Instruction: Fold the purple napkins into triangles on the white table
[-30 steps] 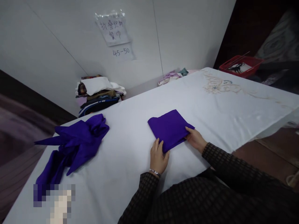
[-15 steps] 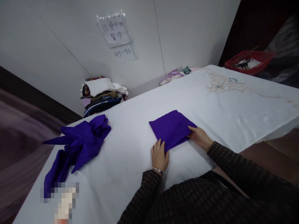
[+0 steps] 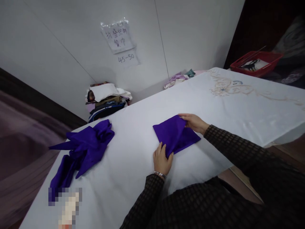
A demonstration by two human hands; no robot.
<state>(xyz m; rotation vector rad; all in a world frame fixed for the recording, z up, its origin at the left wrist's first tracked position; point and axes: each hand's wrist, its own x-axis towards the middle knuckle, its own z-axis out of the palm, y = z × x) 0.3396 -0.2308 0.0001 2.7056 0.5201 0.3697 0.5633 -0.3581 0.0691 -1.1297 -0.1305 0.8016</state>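
Observation:
A folded purple cloth (image 3: 175, 135) lies as a square on the white table cover (image 3: 133, 149) in front of me. My left hand (image 3: 162, 159) rests on its near corner, fingers together and pressing down. My right hand (image 3: 193, 122) reaches across to the cloth's far right corner and pinches the top layer there, lifting it slightly. A loose heap of purple cloths (image 3: 81, 151) lies on the table to the left, away from both hands.
A stack of folded clothes (image 3: 107, 100) stands against the wall behind the table. More crumpled fabric (image 3: 178, 78) lies at the far edge. A red tray (image 3: 258, 63) sits at the back right. A paper note (image 3: 118, 36) hangs on the wall.
My right hand left the cloth's near right corner and moved up to its far right corner, where it now pinches the top layer. The left hand stayed on the near corner.

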